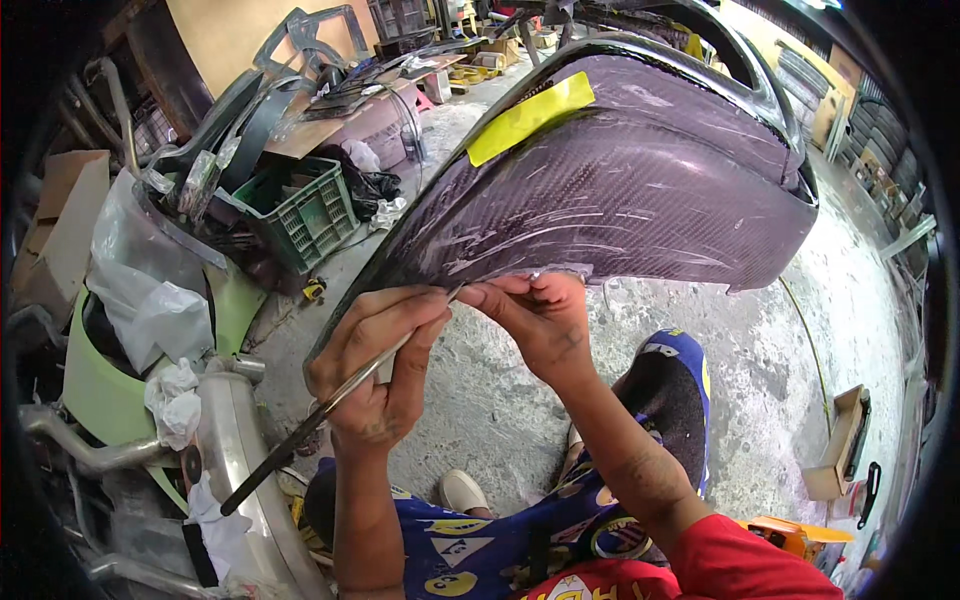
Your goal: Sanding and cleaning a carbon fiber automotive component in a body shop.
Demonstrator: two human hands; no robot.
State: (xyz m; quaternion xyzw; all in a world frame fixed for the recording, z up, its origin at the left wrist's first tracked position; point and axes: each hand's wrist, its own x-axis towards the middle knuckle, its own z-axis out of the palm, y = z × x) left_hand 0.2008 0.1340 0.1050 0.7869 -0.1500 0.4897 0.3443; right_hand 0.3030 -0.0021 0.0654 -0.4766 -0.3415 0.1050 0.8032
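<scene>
Two bare hands meet at the near edge of a dark, glossy carbon-fibre body panel (640, 200), the piece being worked on, which is raised above a grey concrete floor (750, 380) in front of the person. Its weave shows through many pale scuffs, and a strip of yellow tape (530, 118) is stuck along its upper left side.

The left hand (385, 345), at the panel's near left edge, has thumb and fingers clamped on a slim metal tool (345, 388). The tool slants, its tip by the panel edge and its dark handle (275, 460) pointing down and away from the panel. The right hand (540, 320) is just beside it, fingers bent and fingertips at the same edge; whether they pinch the panel or the tool's tip, I cannot tell.

Left of the panel are a green plastic crate (310, 225), translucent plastic sheeting (150, 260) and a light-green painted part (100, 370). Nearer the person than the panel, off its left end, lies a silver exhaust muffler (240, 450). Beyond the panel's right end, tyres (880, 140) are stacked; nearer the person on that side sits an open cardboard box (830, 460).
</scene>
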